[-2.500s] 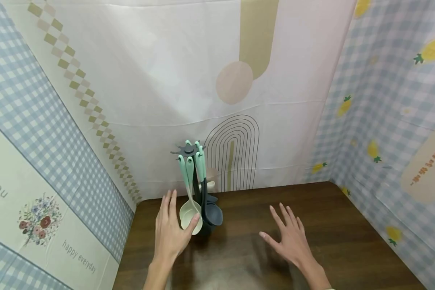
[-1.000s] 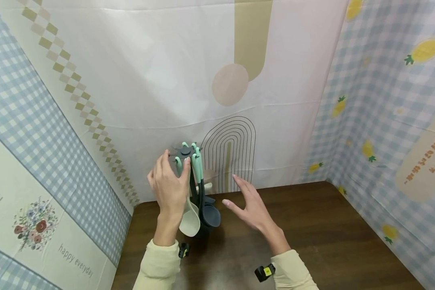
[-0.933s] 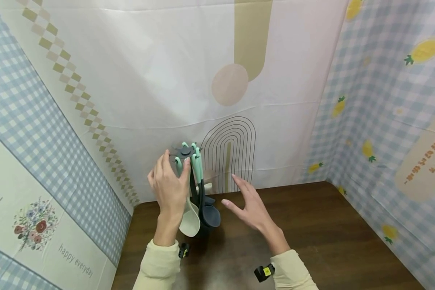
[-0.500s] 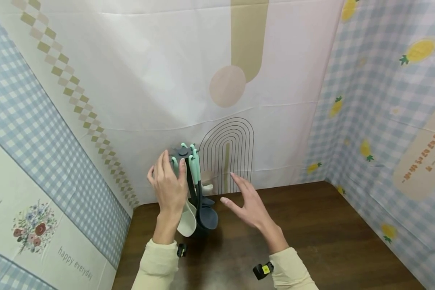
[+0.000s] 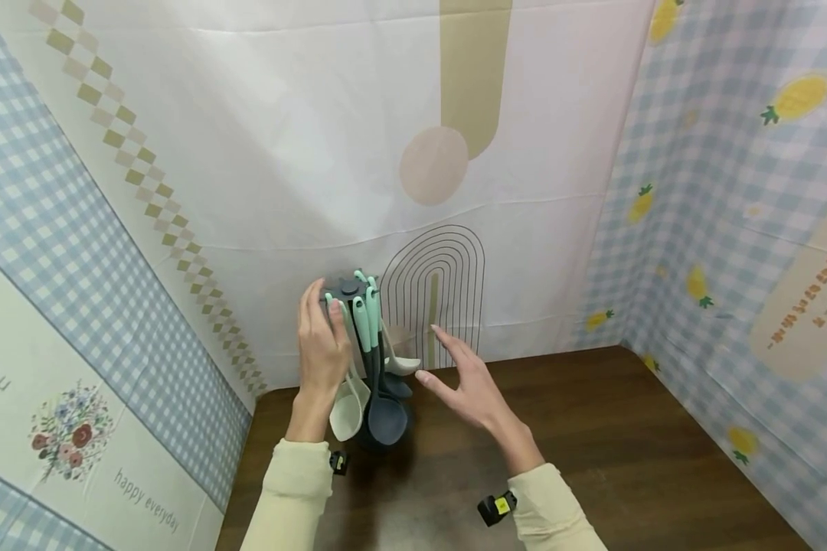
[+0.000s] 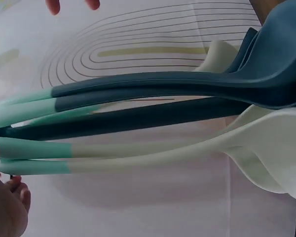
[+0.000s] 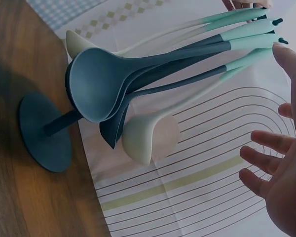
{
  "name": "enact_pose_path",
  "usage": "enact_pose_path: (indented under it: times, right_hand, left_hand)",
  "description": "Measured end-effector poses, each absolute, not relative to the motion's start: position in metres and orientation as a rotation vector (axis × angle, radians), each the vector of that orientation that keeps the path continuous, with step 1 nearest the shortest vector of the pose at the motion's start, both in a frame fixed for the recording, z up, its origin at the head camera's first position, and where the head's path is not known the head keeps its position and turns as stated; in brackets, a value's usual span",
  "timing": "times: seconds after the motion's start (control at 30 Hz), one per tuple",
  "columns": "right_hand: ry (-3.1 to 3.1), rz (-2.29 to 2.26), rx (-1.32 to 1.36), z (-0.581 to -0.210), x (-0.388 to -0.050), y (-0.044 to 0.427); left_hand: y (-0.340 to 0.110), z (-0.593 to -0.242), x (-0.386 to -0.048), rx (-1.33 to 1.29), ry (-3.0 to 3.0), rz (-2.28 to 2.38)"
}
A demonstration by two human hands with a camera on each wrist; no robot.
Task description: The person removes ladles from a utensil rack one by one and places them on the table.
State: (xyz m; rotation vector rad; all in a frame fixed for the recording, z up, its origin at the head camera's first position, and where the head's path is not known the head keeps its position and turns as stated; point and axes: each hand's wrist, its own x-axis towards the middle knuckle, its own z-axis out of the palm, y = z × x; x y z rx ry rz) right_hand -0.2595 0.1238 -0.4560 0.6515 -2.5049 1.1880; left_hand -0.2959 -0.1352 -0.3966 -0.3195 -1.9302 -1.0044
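Note:
A dark rotating utensil rack (image 5: 349,286) stands at the back left, its round base (image 7: 44,131) plain in the right wrist view. Dark ladles (image 5: 387,421) and cream ladles (image 5: 346,417) with mint handles hang from its hooks. My left hand (image 5: 322,344) holds the rack's top from the left, thumb in front by the cream ladles' handles and fingers behind; the exact contact is partly hidden. On the other side, my right hand (image 5: 475,386) hovers with spread fingers, apart from the rack. A cream ladle (image 5: 403,366) hangs between it and the rack.
The rack stands on a brown wooden table (image 5: 593,428), close to a printed white cloth (image 5: 303,153) behind. Blue checked cloth (image 5: 703,229) hangs on the right, with more at the left. Black wrist cameras (image 5: 498,506) sit by both cuffs.
My left hand has risen from the ladle bowls to the rack's top. The rack has turned: front ladles shifted left, and a cream ladle came out at the right. My right hand moved in leftward.

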Motion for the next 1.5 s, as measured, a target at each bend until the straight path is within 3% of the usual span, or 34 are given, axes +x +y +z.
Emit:
enact_pose_path:
  times: [0.47,1.03,1.5]
  right_hand:
    - [-2.532,1.164,0.708,-0.46,-0.264,0.12]
    - [-2.37,1.128,0.759,-0.452,-0.258,0.109]
    - [-2.361,1.191,0.744,-0.441,-0.266,0.103]
  left_hand:
    - [-0.123,-0.395,-0.3,-0.259,-1.807,-1.343]
    - [-0.086,-0.375,-0.294,-0.011,-1.935,-1.054]
    - [-0.089,-0.377,-0.297,-0.162,-1.957,-0.864]
